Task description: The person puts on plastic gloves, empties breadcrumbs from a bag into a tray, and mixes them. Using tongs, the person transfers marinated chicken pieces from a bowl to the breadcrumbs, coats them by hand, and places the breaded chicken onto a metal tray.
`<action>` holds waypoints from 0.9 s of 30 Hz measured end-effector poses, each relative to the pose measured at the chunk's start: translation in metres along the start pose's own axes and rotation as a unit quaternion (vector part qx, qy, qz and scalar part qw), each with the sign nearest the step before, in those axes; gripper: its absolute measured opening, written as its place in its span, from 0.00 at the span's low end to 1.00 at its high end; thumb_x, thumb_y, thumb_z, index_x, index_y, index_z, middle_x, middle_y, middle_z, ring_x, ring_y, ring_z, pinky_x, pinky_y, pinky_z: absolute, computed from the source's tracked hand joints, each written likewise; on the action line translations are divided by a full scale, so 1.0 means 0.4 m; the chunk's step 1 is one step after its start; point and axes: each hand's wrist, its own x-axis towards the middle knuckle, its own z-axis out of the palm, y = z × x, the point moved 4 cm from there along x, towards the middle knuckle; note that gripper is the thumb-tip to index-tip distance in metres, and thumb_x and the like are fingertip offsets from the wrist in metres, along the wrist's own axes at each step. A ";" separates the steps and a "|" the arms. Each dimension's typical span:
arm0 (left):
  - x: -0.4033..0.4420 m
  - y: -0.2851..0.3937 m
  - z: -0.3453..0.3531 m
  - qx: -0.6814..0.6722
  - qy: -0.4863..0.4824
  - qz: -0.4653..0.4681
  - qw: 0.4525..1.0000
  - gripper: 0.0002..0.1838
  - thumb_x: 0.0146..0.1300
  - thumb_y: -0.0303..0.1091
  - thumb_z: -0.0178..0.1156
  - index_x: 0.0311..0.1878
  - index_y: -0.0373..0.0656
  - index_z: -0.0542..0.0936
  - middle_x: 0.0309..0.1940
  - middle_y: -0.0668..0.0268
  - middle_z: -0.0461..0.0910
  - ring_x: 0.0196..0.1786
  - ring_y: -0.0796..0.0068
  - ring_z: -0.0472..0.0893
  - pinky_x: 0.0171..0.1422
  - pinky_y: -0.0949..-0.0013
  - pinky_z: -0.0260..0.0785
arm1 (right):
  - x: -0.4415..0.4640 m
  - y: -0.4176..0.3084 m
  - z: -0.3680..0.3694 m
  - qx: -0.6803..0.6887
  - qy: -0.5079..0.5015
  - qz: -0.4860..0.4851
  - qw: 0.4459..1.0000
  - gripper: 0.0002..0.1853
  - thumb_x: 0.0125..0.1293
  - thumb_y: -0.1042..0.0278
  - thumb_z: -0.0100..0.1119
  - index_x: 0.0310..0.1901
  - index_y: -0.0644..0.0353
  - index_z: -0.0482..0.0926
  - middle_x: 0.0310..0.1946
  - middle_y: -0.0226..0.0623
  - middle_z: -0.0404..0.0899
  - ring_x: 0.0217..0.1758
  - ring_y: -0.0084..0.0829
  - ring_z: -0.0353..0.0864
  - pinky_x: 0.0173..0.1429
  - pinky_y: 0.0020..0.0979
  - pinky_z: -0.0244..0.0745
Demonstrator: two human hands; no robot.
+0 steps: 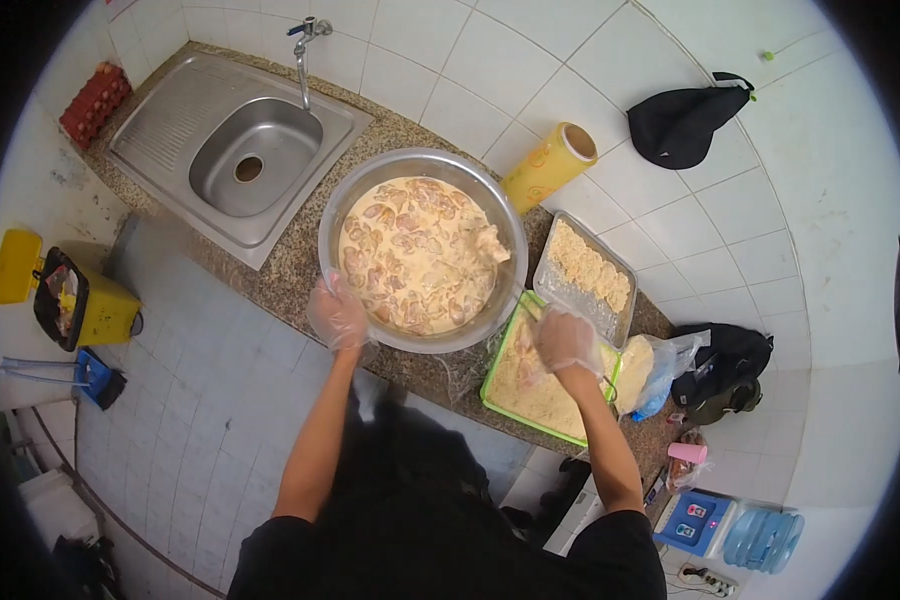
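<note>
A large metal bowl (pixel 423 340) holds raw chicken pieces (pixel 410 235) in a creamy batter. My left hand (pixel 338 318), in a clear plastic glove, grips its near-left rim. My right hand (pixel 568 343), gloved too, is closed around a long thin metal handle (pixel 531 308) that slants toward the bowl; the working end cannot be made out. A pale clump of coated chicken (pixel 488 243) sits high at the bowl's right side. Below my right hand lies a green-rimmed tray (pixel 487 398) of pale breading flour (pixel 545 393).
A metal tray (pixel 548 268) with a row of breaded pieces stands against the wall beside a yellow roll of film (pixel 550 167). On the left is a steel sink (pixel 255 160) with a tap (pixel 304 60). Bags (pixel 720 370) and a water dispenser (pixel 697 520) are at right.
</note>
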 end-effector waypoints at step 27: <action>-0.002 -0.006 0.010 -0.046 0.010 0.001 0.999 0.18 0.74 0.41 0.51 0.39 0.34 0.82 0.33 0.41 0.81 0.38 0.37 0.81 0.43 0.44 0.70 | 0.030 -0.014 -0.017 0.018 0.028 -0.050 0.998 0.27 0.80 0.45 0.43 0.42 0.63 0.83 0.36 0.55 0.85 0.41 0.55 0.87 0.46 0.50 0.81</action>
